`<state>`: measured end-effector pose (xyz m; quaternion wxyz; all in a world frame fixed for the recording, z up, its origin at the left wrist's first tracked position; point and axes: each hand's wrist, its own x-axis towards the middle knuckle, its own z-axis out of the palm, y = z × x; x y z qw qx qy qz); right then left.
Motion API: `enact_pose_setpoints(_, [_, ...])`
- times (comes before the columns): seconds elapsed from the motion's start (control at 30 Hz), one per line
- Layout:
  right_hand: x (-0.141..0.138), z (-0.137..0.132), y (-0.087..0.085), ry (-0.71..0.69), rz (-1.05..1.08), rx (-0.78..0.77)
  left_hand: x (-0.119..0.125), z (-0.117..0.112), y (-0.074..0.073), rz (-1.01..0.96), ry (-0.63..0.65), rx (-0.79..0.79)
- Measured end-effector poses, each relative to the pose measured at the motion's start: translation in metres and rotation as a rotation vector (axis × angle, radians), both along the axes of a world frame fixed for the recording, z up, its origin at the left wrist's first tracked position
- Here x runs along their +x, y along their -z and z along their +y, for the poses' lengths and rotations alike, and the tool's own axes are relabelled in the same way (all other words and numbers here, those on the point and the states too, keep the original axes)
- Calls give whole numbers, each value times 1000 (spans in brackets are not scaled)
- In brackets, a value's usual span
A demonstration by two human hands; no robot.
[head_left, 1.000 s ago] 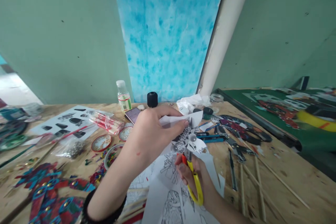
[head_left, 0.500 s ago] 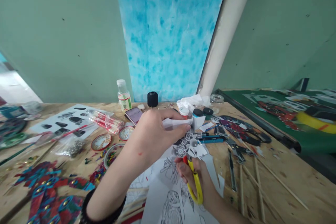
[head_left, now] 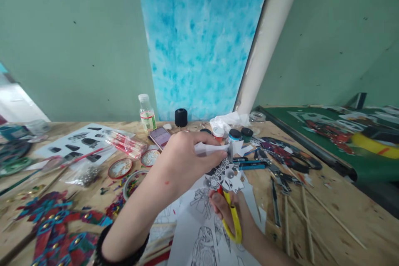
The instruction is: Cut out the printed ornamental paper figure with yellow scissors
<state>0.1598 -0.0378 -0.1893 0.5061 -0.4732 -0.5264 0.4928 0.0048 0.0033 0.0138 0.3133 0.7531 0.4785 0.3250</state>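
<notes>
My left hand point(head_left: 183, 158) pinches a printed paper cutout point(head_left: 229, 174) between thumb and fingers, above the table. The piece carries a black-and-white pattern with jagged edges, and a white flap of it shows between the fingers. Below it, my right hand point(head_left: 232, 210) is closed round the red and yellow handles of a pair of scissors point(head_left: 235, 224). The scissors point up and away, and most of their blades are hidden behind the paper. Under both hands lie printed sheets point(head_left: 187, 237) with line drawings.
On the left are a painted jointed figure point(head_left: 59, 228), a bag of red-and-white sticks point(head_left: 126, 143) and dishes of beads point(head_left: 120, 168). A bottle point(head_left: 147, 112), phone point(head_left: 159, 137) and paint jars point(head_left: 234, 135) stand behind. Wooden sticks point(head_left: 307, 224) and a craft knife point(head_left: 275, 201) lie right.
The paper cutout has shifted slightly, and a strip at its upper right edge sits differently against the blades. Both hands keep nearly the same place and grip.
</notes>
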Motion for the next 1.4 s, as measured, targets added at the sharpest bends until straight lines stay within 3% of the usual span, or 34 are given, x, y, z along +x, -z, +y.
enact_pose_setpoints(0.3, [-11, -1, -28, 51, 107, -105, 0, -1, 2, 21, 42, -6])
enact_pose_setpoints(0.53, [-8, -4, -23, 23, 25, -134, 2, -2, 2, 33, 35, 9])
enact_pose_setpoints(0.67, [-6, -4, -32, -9, 74, -50, 3, -1, 1, 45, 33, 1])
enact_pose_setpoints(0.8, [-5, -3, -23, 4, 82, 31, 2, 0, 5, 56, 58, -19])
enact_pose_setpoints(0.97, [-6, 0, -14, 55, 177, -98, 2, 3, 9, 76, 82, -27])
enact_pose_setpoints(1.17, [-5, 5, -29, 39, 263, 59, -1, 16, 15, -160, 79, 29])
enact_pose_setpoints(1.27, [-2, 8, -37, 12, 306, 146, 2, 21, 22, -354, -7, -65])
enact_pose_setpoints(1.4, [-1, 14, -47, 45, 314, 202, 12, 16, 33, -441, -55, -115])
